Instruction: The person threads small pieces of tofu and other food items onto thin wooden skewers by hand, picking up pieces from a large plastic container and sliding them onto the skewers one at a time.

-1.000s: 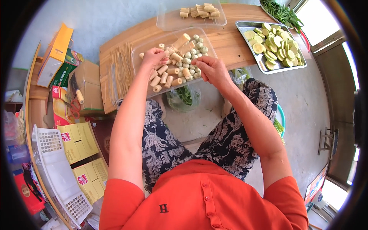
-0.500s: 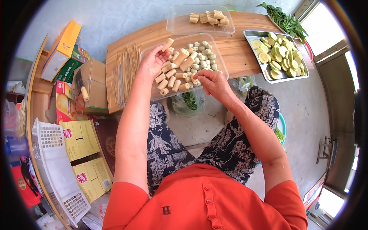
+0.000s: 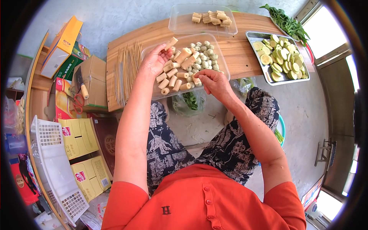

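Note:
My left hand (image 3: pixel 155 61) is raised over the left side of a clear plastic tray (image 3: pixel 223 69), its fingers closed on a short tan hollow roll (image 3: pixel 171 43). Low over the tray's front right part, my right hand (image 3: pixel 216 82) has thumb and forefinger pinched together beside another tan roll (image 3: pixel 196 79). Whether something thin is in that pinch I cannot make out. Several more tan roll pieces (image 3: pixel 173 81) lie in the tray's left half. Pale greenish balls (image 3: pixel 205 57) fill its right half.
Thin wooden skewers (image 3: pixel 128 69) lie left of the tray on the wooden table (image 3: pixel 245 57). Behind it stands a second clear tray (image 3: pixel 180 25) with skewered tan pieces. A metal tray (image 3: pixel 273 78) of sliced zucchini and leafy greens (image 3: pixel 287 25) are at the right. Boxes (image 3: pixel 94 78) stand left.
Both hands hold nearly the same places and grips. The whole view has shifted slightly, with the table and trays a little to the right.

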Available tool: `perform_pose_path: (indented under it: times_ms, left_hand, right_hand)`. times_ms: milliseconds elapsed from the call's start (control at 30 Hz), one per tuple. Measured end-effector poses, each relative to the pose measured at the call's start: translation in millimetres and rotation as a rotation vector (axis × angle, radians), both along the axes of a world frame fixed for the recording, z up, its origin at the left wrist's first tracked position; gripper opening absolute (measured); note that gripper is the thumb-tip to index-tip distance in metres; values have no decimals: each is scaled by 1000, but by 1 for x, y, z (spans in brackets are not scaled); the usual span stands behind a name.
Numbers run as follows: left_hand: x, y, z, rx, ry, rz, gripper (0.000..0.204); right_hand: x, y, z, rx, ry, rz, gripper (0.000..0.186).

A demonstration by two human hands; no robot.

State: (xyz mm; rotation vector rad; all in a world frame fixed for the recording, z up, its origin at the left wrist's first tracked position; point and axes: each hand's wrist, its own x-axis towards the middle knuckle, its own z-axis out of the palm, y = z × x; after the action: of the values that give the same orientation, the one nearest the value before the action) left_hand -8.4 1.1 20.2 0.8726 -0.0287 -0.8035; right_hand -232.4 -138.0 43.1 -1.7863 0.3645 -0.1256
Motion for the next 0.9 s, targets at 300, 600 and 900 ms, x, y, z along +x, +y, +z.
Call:
perform_pose_path:
  times_ms: [300,600,900]
  left_hand:
    - [-3,0,2,14,-79,-18,17]
    - [-4,-2,-2,66,-135,-114,18]
    - [-11,-5,-5,104,-126,-156,19]
  right_hand:
    - [1,0,2,-32,11,-18,20]
    - [4,0,-3,-16,-9,-31,20]
    - [11,3,0,48,-1,-50,19]
